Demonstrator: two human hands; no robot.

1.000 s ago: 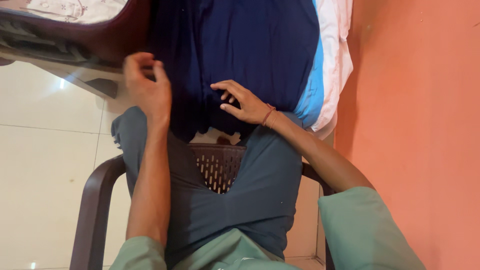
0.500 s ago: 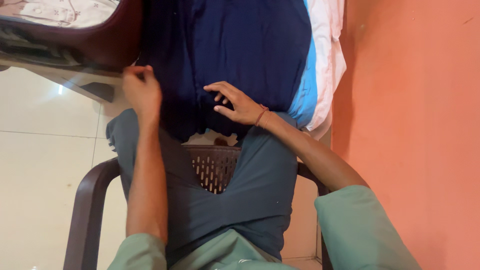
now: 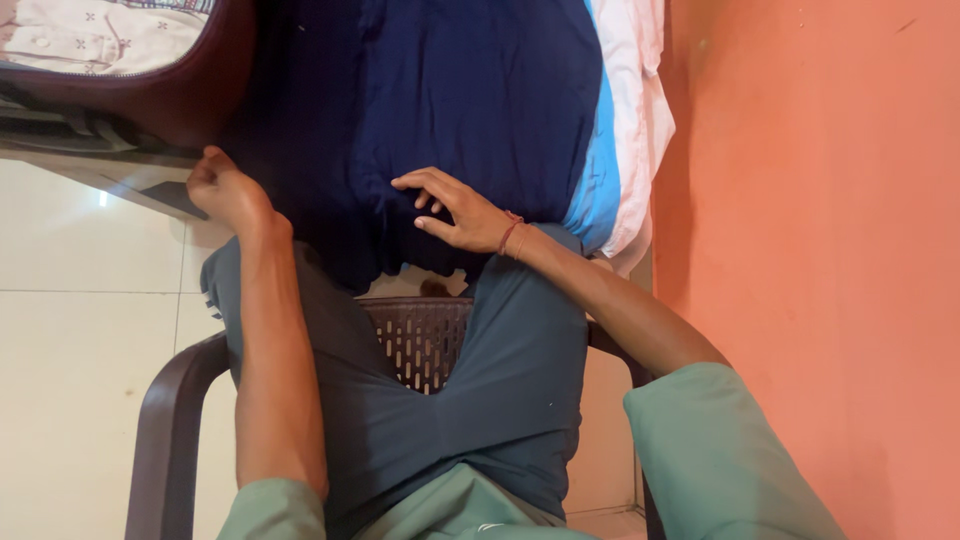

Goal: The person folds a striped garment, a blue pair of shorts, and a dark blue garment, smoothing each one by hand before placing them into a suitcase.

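Note:
A navy blue cloth (image 3: 470, 90) lies spread on the surface in front of my knees, its lower edge hanging down toward my lap. My left hand (image 3: 225, 192) is closed in a fist at the cloth's left edge and grips it there. My right hand (image 3: 455, 212), with a red thread band at the wrist, rests on the lower middle of the cloth, fingers bent and apart, pressing on a fold. I sit in a brown plastic chair (image 3: 165, 420) in grey-blue trousers.
A light-blue and white cloth (image 3: 630, 130) lies under the navy one at its right side. A dark maroon bag (image 3: 170, 105) holding a white patterned garment (image 3: 80, 35) sits at the upper left. An orange wall (image 3: 820, 250) stands close on the right, and pale floor tiles (image 3: 80, 350) on the left.
My left hand has closed from open fingers into a fist and moved left and slightly down along the navy cloth's edge, drawing the cloth leftward. My right hand has stayed on the cloth.

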